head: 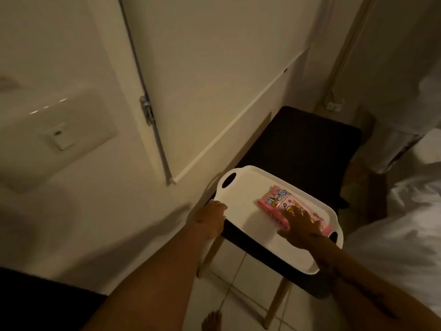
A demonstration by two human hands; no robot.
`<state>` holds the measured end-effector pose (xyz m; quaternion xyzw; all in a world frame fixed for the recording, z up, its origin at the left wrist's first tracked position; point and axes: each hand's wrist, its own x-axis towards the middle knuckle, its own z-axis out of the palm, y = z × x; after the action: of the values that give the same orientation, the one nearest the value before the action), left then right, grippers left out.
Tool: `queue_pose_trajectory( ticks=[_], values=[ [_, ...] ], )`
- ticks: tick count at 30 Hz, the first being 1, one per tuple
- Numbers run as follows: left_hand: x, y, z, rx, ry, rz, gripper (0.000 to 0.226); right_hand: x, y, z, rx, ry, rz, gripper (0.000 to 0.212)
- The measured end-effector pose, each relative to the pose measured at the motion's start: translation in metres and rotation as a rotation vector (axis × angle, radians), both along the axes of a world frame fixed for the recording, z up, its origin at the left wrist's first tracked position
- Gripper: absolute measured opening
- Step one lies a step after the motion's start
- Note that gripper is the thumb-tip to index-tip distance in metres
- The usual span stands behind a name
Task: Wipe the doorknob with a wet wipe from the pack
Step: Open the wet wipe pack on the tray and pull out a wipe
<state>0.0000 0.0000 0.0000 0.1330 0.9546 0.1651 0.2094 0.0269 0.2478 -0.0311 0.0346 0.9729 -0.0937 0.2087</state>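
A pink wet wipe pack with cartoon prints lies on a white tray that rests on a black chair. My right hand lies flat on the near end of the pack, fingers spread, covering part of it. My left hand grips the tray's left edge. No doorknob is in view; only the hinge side of a white door shows behind the chair.
The black chair with pale wooden legs stands against the door and wall. A metal hinge sits on the door frame. White bedding fills the right side. A light switch is on the left wall. Tiled floor lies below.
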Motion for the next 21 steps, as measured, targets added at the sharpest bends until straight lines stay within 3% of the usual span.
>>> queue_pose_trajectory(
  ticks=[11,21],
  values=[
    [-0.059,0.026,-0.065,-0.185,-0.149,-0.250,0.065,-0.029,0.005,-0.043,0.046,0.018,-0.146,0.075],
    [-0.057,0.024,-0.086,-0.139,-0.081,-0.172,0.072,-0.048,-0.003,-0.069,0.029,0.079,-0.024,0.069]
  ],
)
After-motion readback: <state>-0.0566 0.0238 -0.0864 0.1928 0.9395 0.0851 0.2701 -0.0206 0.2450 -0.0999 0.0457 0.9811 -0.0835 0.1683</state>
